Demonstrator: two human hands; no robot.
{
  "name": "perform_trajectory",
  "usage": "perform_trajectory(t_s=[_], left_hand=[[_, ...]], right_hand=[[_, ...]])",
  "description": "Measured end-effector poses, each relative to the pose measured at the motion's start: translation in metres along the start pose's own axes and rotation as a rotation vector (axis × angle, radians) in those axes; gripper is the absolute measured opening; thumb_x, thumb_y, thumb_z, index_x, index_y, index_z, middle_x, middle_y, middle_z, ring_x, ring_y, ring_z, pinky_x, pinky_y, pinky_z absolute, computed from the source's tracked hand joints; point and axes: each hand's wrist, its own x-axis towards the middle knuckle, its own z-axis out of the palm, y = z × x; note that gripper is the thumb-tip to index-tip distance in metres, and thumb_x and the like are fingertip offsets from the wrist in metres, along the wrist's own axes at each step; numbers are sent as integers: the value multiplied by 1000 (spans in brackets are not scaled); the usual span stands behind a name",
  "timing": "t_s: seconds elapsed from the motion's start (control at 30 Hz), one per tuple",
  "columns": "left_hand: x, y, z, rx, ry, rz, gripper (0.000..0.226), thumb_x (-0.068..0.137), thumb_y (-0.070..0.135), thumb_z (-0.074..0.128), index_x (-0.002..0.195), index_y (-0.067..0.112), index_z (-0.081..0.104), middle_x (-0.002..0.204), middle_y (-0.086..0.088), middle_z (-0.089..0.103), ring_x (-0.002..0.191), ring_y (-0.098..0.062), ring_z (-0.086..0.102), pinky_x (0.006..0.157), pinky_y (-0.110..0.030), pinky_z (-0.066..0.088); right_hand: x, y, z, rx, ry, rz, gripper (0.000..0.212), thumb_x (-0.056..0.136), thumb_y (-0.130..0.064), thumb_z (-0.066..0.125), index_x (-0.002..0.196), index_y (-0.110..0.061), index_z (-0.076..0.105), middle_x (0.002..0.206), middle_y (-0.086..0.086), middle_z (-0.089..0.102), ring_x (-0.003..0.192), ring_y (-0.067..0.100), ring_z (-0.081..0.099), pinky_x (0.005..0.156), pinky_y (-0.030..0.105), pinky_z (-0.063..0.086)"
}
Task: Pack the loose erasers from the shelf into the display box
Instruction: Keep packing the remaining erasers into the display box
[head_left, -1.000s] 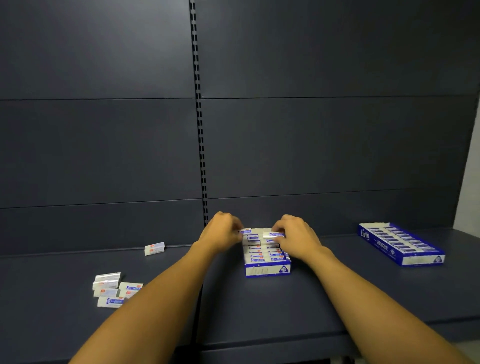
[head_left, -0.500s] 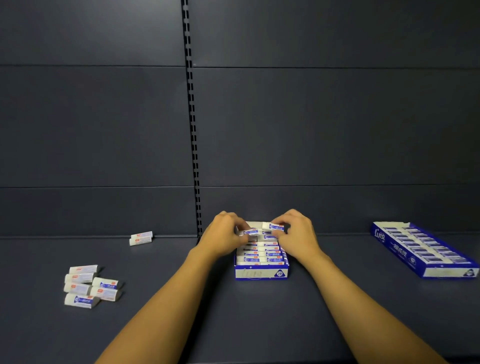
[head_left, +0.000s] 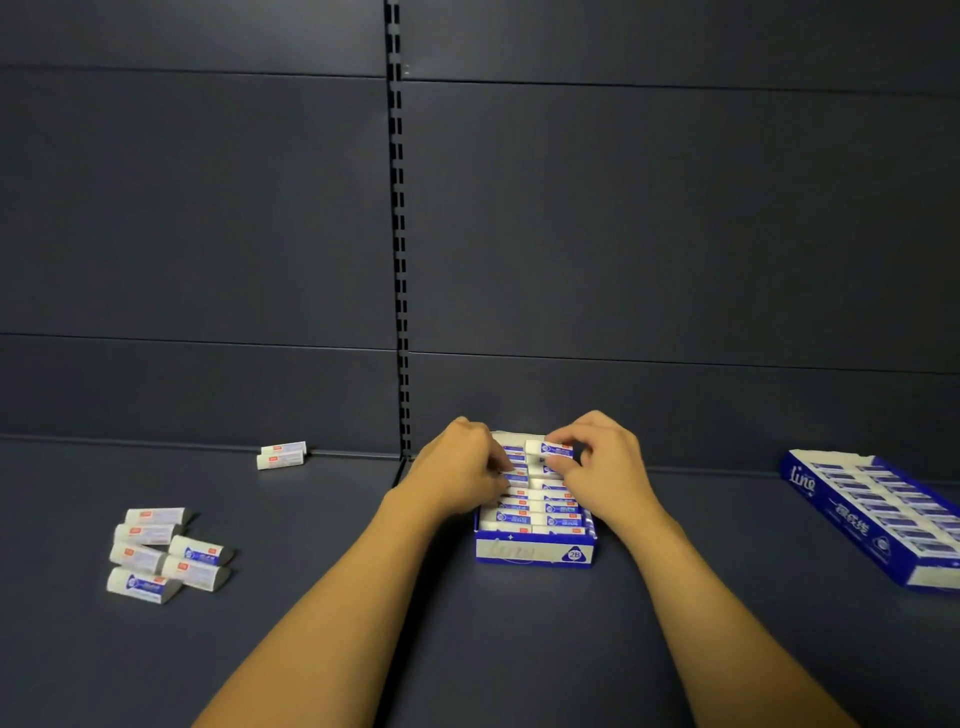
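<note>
1. The small white eraser with a blue-printed sleeve (head_left: 549, 448) lies crosswise at the far end of the blue-and-white cardboard display box (head_left: 535, 554), pinched by the right hand (head_left: 605, 462).
2. The left hand (head_left: 464, 463) curls its fingers onto the left column; whether it grips one I cannot tell.
3. The six loose white erasers (head_left: 166, 556) lie well off left, nearer the left hand, two more (head_left: 281, 455) behind.

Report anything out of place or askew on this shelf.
Six loose erasers lie in a jumbled pile at the left, and two more sit by the back wall, all outside the display box. The second box at the right lies angled.
</note>
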Motion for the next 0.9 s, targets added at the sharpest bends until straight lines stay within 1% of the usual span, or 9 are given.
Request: perform_trajectory(t_s=[0.1, 0.17, 0.27, 0.4, 0.47, 0.57, 0.73, 0.83, 0.9], left_hand=[[0, -1, 2, 34, 13, 16, 29, 90, 31, 73, 119, 25, 74, 118, 7, 65, 114, -10, 49, 87, -32, 52], [0, -3, 3, 22, 25, 14, 27, 90, 30, 74, 116, 26, 73, 117, 6, 66, 109, -8, 48, 85, -32, 52], [-1, -3, 4, 22, 47, 10, 24, 90, 30, 75, 113, 26, 73, 114, 7, 67, 102, -6, 45, 83, -30, 51], [-1, 0, 7, 46, 67, 14, 24, 90, 29, 75, 114, 25, 75, 117, 7, 64, 111, -10, 48, 85, -30, 51], [-1, -1, 8, 45, 71, 22, 24, 91, 28, 74, 114, 24, 74, 117, 6, 64, 112, -11, 48, 84, -28, 49], [-3, -1, 8, 30, 72, 25, 22, 91, 27, 73, 113, 23, 74, 117, 4, 66, 111, -11, 50, 86, -29, 50], [-4, -5, 7, -14, 89, 34, 25, 90, 27, 74, 115, 24, 73, 113, 5, 64, 102, -7, 46, 82, -26, 47], [-5, -8, 5, -44, 101, 43, 26, 89, 28, 74, 115, 27, 73, 113, 7, 63, 104, -8, 48, 85, -30, 51], [-5, -9, 5, -58, 114, 43, 25, 91, 30, 72, 116, 29, 72, 115, 8, 63, 107, -8, 50, 89, -33, 53]], right_hand=[[0, 1, 0, -27, -24, 3, 25, 85, -23, 79, 108, -24, 71, 105, -13, 56, 85, 0, 58, 54, 8, 41], [-1, 2, -1, -33, -34, 16, 25, 85, -24, 79, 109, -24, 70, 104, -15, 54, 85, -1, 57, 56, 8, 40], [-3, 3, -3, -42, -46, 10, 24, 86, -24, 78, 108, -26, 69, 100, -19, 51, 85, -3, 56, 55, 6, 39], [-7, 4, -5, -79, -75, 2, 21, 86, -21, 79, 102, -30, 69, 97, -23, 50, 85, -1, 57, 56, 6, 40], [-8, 4, -5, -96, -87, 9, 22, 84, -21, 80, 98, -32, 68, 96, -23, 50, 84, -2, 56, 55, 7, 39], [-9, 3, -4, -137, -96, 15, 24, 82, -22, 82, 101, -29, 69, 98, -21, 50, 84, 1, 55, 57, 8, 39], [-10, 3, -2, -232, -105, 14, 25, 81, -24, 81, 100, -34, 68, 106, -18, 57, 88, 6, 58, 59, 12, 43], [-10, 2, -2, -290, -110, 6, 25, 79, -25, 80, 98, -36, 68, 107, -20, 59, 88, 6, 58, 64, 19, 50], [-10, 1, -2, -310, -115, 8, 25, 79, -28, 80, 99, -36, 68, 108, -20, 59, 89, 7, 60, 64, 19, 50]])
